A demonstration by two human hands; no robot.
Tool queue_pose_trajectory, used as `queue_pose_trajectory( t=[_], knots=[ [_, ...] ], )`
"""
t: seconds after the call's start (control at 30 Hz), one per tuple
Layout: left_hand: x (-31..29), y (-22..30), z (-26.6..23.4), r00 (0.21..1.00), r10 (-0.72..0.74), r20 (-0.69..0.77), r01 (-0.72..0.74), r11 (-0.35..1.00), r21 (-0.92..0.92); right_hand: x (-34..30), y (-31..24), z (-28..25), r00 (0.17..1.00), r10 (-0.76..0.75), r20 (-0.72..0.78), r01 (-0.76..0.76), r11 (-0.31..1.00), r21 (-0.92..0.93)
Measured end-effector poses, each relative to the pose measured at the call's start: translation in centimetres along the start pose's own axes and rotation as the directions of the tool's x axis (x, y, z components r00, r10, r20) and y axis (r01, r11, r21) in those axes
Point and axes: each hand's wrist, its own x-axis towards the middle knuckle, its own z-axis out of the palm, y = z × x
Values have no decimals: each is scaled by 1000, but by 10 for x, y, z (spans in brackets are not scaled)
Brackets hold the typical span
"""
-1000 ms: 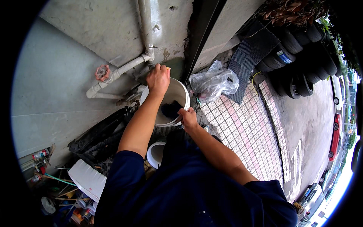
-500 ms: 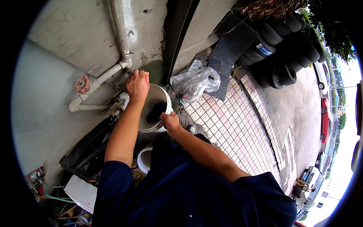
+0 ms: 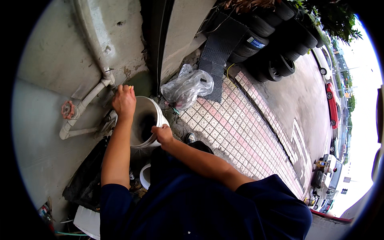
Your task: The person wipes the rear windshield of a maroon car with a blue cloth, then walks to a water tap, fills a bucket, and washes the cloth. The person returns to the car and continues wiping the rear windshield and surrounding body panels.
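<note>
A white plastic bucket (image 3: 138,132) stands below the pipework at the wall, its mouth toward me. My right hand (image 3: 163,136) grips its near right rim, thumb on top. Inside the bucket lies a dark, blurred thing (image 3: 148,125); its kind cannot be made out. Above the far left rim, beside the pipe's lower end, my left hand (image 3: 124,102) is closed. A small yellow-orange bit pokes out past its fingertips, and the rest of what it holds is hidden. A pale pipe (image 3: 93,93) with a pink-red valve wheel (image 3: 68,109) runs along the wall to the left.
A crumpled clear plastic bag (image 3: 186,88) lies right of the bucket, near a black ridged mat (image 3: 218,52). Stacked tyres (image 3: 256,28) stand beyond. A smaller white bucket (image 3: 145,176) and a white box (image 3: 87,222) are near me. Tiled paving (image 3: 236,132) extends right.
The view has shifted, so the bucket, pipe and bag appear farther left. Both hands keep their grips. The dark thing in the bucket shows less distinctly.
</note>
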Motion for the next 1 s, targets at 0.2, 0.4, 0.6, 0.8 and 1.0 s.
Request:
queue_pose_trajectory(
  t=[0.2,0.4,0.6,0.8,1.0],
  knots=[
    [1,6,-4,998,21,-59,-23,999,-45,15,16,1,993,-28,-114,-17,925,-379],
    [-1,6,-7,1000,-6,5,6,999,-42,-12,0,2,996,23,-85,-48,951,-305],
    [-3,9,8,1000,16,3,-16,995,-101,-19,12,-6,998,17,-57,-35,949,-314],
    [-2,0,-5,999,48,-21,-49,994,-98,-17,10,-5,998,56,-42,-68,910,-410],
    [0,7,-15,1000,22,-3,-22,999,-36,-9,19,-2,995,60,-74,-86,897,-433]
  ],
)
